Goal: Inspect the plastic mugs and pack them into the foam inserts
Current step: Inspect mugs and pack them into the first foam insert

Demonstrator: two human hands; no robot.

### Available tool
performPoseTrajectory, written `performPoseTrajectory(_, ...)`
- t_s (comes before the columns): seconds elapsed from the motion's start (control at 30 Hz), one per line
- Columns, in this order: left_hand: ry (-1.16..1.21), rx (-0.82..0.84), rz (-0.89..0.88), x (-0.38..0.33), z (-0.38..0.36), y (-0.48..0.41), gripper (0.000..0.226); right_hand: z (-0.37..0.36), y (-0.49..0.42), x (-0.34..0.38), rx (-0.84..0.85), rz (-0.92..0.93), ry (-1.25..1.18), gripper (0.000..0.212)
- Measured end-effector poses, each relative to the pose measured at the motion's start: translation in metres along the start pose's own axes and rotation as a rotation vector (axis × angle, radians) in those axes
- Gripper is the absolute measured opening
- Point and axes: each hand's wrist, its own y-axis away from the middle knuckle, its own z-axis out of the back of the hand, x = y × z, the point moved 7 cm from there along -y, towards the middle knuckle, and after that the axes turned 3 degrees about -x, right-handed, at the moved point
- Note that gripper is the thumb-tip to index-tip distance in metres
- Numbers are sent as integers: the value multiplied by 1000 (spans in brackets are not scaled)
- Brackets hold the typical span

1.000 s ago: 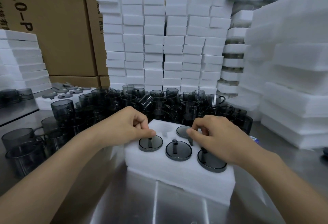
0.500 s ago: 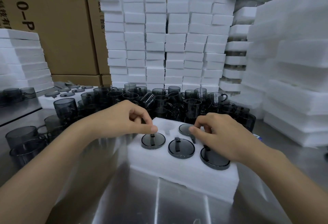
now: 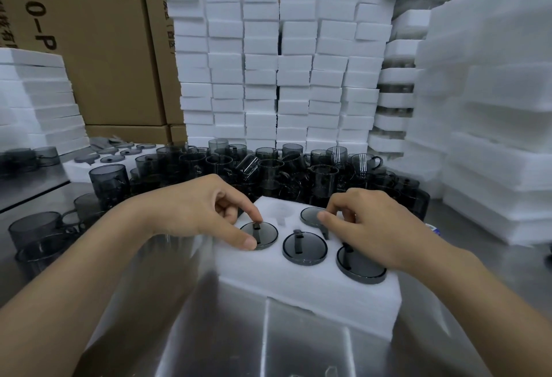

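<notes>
A white foam insert (image 3: pixel 301 287) lies on the metal table in front of me. Several smoky grey plastic mugs sit upside down in its holes. My left hand (image 3: pixel 191 209) spans the base of the left mug (image 3: pixel 266 234), index tip on the far rim and thumb tip on the near rim. My right hand (image 3: pixel 376 227) pinches at the edge of the back right mug (image 3: pixel 309 214), and its palm hovers over the front right mug (image 3: pixel 358 270). The middle mug (image 3: pixel 304 249) is untouched. One back hole (image 3: pixel 279 212) holds no mug.
A crowd of loose grey mugs (image 3: pixel 268 167) stands just behind the insert and spreads left. Stacks of white foam blocks (image 3: pixel 268 63) rise behind, at the right (image 3: pixel 493 122) and at the left. Cardboard boxes (image 3: pixel 98 48) stand at the back. A second insert with mugs (image 3: pixel 116 155) lies at the back left.
My left thumb and index finger were pinched together at the left mug's far edge. They have spread across its base. My right hand has barely moved.
</notes>
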Motion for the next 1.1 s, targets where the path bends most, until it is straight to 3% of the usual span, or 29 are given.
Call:
performPoseTrajectory(0.4, 11, -12, -3, 2, 0, -1, 38, 0, 0, 0, 3, 8, -8, 34)
performPoseTrajectory(0.8, -153, -131, 35, -1, -4, -7, 43, 0, 0, 0, 3, 6, -12, 32)
performPoseTrajectory(0.97, -177, -196, -3, -2, -5, -12, 64, -2, 0, 4, -7, 53, -77, 18)
performPoseTrajectory(1.1, -151, -344, -22, 4, -3, -17, 42, -2, -3, 0, -31, 52, -148, 5)
